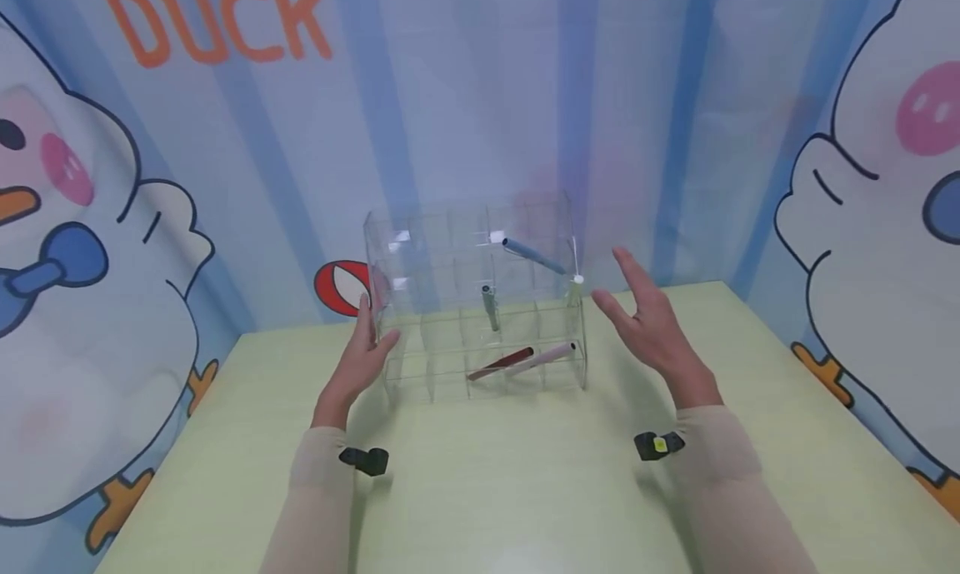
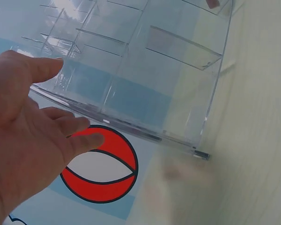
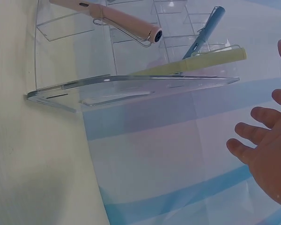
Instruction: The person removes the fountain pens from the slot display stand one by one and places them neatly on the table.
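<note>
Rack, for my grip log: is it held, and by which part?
Right hand holds nothing; left hand is at the rack's left side, but gripping cannot be confirmed.

L sleeve (image 1: 311, 507): long, pale beige w/ slight pinkish tint, plain cloth, approx. wrist-length
L cuff (image 1: 327, 435): snug, same col. as rest; crease or seam further up, can't tell which
L wrist cam (image 1: 365, 460): small blk unit, rounded bulge at one end, worn nr cuff
L hand (image 1: 356, 361): bare
R sleeve (image 1: 731, 491): same beige, long, plain, faint line across it
R cuff (image 1: 702, 411): close-fitting, edge at wrist
R wrist cam (image 1: 642, 446): small blk unit, chunky, w/ bright yel. patch (image 1: 660, 445); finer detail too small to tell
R hand (image 1: 658, 334): bare
</note>
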The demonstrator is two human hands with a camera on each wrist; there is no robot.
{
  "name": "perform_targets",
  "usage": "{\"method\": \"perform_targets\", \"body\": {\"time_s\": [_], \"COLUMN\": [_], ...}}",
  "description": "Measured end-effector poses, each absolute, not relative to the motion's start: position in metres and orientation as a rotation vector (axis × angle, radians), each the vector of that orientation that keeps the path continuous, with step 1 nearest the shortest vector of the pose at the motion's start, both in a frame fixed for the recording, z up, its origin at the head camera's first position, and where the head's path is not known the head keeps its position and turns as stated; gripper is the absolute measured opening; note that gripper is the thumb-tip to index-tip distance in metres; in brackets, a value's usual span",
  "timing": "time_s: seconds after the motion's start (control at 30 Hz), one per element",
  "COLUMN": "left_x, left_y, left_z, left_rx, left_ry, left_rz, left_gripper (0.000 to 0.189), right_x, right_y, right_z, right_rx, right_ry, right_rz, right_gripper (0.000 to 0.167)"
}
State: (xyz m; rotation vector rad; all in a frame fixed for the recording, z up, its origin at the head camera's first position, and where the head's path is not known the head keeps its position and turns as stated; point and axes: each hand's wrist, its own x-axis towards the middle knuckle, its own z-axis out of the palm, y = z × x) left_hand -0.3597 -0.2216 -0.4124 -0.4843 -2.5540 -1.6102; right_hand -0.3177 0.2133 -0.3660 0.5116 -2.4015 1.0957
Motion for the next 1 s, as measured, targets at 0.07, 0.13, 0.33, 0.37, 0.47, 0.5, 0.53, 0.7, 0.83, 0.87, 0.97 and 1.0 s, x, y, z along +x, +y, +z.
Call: {"method": "perform_targets", "body": {"time_s": [0.07, 0.13, 0.33, 0.37, 0.47, 0.5, 0.53, 0.7, 0.83, 0.87, 0.97, 1.0], "left_x": [-0.36, -0.36, -0.36, -0.359, -0.356, -0.354, -0.353, -0.35, -0.351, -0.352, -0.354, -0.355], "left_y": [-0.223, -0.223, -0.221, -0.22, -0.218, -0.217, -0.218, -0.223, -0.224, -0.224, -0.223, -0.223], "left_z": [-0.414, -0.415, -0.412, -0.411, -0.407, -0.407, -0.407, -0.408, -0.405, -0.405, -0.404, -0.404], "left_rx": [-0.519, -0.561, -0.651, -0.653, -0.618, -0.605, -0.594, -0.626, -0.674, -0.685, -0.711, -0.716], "left_ry": [-2.541, -2.524, -2.451, -2.444, -2.446, -2.454, -2.461, -2.474, -2.443, -2.437, -2.424, -2.421], "left_rz": [-1.604, -1.598, -1.658, -1.671, -1.686, -1.683, -1.675, -1.645, -1.661, -1.667, -1.678, -1.687], "left_gripper": [0.084, 0.084, 0.087, 0.087, 0.087, 0.086, 0.086, 0.088, 0.089, 0.09, 0.091, 0.091], "right_x": [-0.319, -0.32, -0.321, -0.321, -0.322, -0.323, -0.323, -0.325, -0.33, -0.331, -0.334, -0.335], "right_y": [0.212, 0.211, 0.211, 0.211, 0.209, 0.208, 0.207, 0.199, 0.193, 0.192, 0.189, 0.189], "right_z": [-0.367, -0.368, -0.366, -0.366, -0.365, -0.366, -0.366, -0.367, -0.365, -0.365, -0.366, -0.367], "right_rx": [0.521, 0.523, 0.521, 0.519, 0.527, 0.531, 0.538, 0.594, 0.658, 0.674, 0.709, 0.716], "right_ry": [-2.401, -2.401, -2.397, -2.392, -2.37, -2.362, -2.353, -2.305, -2.249, -2.235, -2.209, -2.204], "right_rz": [1.102, 1.105, 1.104, 1.106, 1.107, 1.107, 1.107, 1.067, 0.996, 0.985, 0.964, 0.96], "right_gripper": [0.072, 0.072, 0.073, 0.073, 0.074, 0.075, 0.075, 0.077, 0.078, 0.078, 0.08, 0.08]}}
